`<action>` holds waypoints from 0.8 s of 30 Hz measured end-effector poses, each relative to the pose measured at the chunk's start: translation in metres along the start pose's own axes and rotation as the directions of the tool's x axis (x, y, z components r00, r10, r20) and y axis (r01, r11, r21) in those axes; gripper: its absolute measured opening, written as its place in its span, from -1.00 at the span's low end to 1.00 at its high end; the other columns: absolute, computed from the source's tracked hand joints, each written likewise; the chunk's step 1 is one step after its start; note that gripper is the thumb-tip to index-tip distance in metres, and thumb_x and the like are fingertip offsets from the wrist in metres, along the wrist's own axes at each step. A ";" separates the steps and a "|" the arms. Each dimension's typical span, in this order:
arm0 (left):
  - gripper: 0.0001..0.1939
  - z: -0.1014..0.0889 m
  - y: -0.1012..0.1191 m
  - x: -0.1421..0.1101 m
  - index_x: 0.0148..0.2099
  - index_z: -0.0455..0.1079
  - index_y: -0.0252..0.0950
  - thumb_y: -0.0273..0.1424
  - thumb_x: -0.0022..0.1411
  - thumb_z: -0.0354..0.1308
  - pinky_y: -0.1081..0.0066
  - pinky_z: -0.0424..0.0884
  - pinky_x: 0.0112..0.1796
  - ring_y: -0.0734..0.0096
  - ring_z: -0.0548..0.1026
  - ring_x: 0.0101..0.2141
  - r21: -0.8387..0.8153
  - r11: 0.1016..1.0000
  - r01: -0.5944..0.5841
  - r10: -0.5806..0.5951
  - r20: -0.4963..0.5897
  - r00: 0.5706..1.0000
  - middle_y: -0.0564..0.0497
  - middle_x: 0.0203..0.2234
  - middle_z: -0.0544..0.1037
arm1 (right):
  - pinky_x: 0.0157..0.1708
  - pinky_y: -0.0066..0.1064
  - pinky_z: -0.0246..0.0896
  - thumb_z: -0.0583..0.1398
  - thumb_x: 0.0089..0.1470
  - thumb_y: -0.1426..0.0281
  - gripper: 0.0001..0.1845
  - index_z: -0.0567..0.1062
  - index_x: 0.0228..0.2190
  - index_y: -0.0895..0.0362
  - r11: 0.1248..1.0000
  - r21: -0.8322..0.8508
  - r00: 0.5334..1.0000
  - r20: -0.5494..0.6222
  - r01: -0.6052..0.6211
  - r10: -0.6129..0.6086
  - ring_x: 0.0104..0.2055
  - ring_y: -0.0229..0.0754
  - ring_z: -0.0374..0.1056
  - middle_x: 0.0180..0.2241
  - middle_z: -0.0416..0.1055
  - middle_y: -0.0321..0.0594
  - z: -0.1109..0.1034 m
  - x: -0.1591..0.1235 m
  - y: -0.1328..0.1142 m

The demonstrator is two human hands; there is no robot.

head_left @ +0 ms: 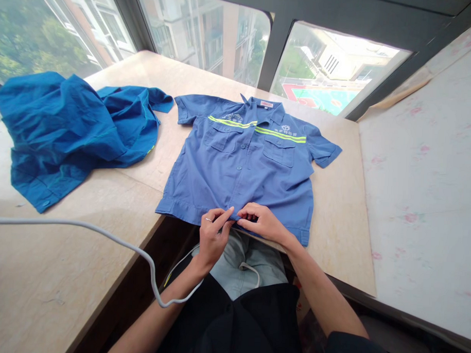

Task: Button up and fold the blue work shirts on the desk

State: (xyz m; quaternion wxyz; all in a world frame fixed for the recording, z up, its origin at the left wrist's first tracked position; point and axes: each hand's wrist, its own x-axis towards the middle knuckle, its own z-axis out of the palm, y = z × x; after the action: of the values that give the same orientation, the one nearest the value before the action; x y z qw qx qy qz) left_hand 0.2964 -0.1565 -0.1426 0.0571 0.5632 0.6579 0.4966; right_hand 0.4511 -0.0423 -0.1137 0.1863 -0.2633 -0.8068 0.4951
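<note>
A blue short-sleeved work shirt lies front side up on the stone-coloured ledge, its collar toward the window. Yellow-green stripes cross its chest above two flap pockets, and buttons run down the middle. At the bottom of the button placket my left hand, with a ring on one finger, pinches the hem. Close beside it, my right hand also has its fingers closed on the hem, thumb and fingertips together. The bit of cloth between the fingertips is mostly hidden.
A crumpled brighter blue garment lies on the ledge at the left. A white cable runs across the left side to my left forearm. Windows stand behind the ledge, and a flower-patterned wall closes off the right.
</note>
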 end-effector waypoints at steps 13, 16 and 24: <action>-0.86 -0.005 -0.004 0.006 -0.12 0.55 -0.21 -0.39 0.32 0.19 0.29 0.35 -0.20 0.36 0.52 -0.26 0.078 0.987 -0.143 0.137 0.067 0.988 -0.03 -0.29 0.59 | -0.22 -0.36 0.26 0.18 0.23 0.30 -0.79 0.57 -0.23 0.15 0.996 -0.030 0.996 0.045 0.078 -0.077 -0.25 -0.20 0.33 -0.31 0.47 -0.18 -0.006 -0.003 0.004; -0.85 -0.006 -0.002 0.007 -0.11 0.54 -0.24 -0.37 0.33 0.17 0.28 0.31 -0.20 0.35 0.51 -0.26 0.090 0.985 -0.144 0.134 0.109 0.985 -0.03 -0.29 0.59 | -0.22 -0.36 0.23 0.16 0.25 0.30 -0.78 0.57 -0.24 0.15 0.996 -0.023 0.996 0.034 0.083 -0.082 -0.26 -0.20 0.31 -0.32 0.46 -0.19 -0.005 -0.003 0.004; -0.76 -0.010 -0.002 0.007 -0.03 0.50 -0.27 -0.37 0.36 0.06 0.23 0.30 -0.12 0.29 0.50 -0.19 0.080 0.984 -0.157 0.138 0.197 0.971 -0.09 -0.22 0.57 | -0.19 -0.34 0.22 0.15 0.26 0.28 -0.77 0.55 -0.26 0.15 0.997 -0.025 0.997 0.028 0.072 -0.071 -0.25 -0.19 0.31 -0.33 0.46 -0.20 -0.004 -0.002 0.004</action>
State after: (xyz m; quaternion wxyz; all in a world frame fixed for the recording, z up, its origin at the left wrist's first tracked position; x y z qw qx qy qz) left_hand 0.2859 -0.1569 -0.1360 0.0558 0.6576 0.6286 0.4113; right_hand 0.4553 -0.0393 -0.1158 0.1893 -0.2300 -0.8245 0.4811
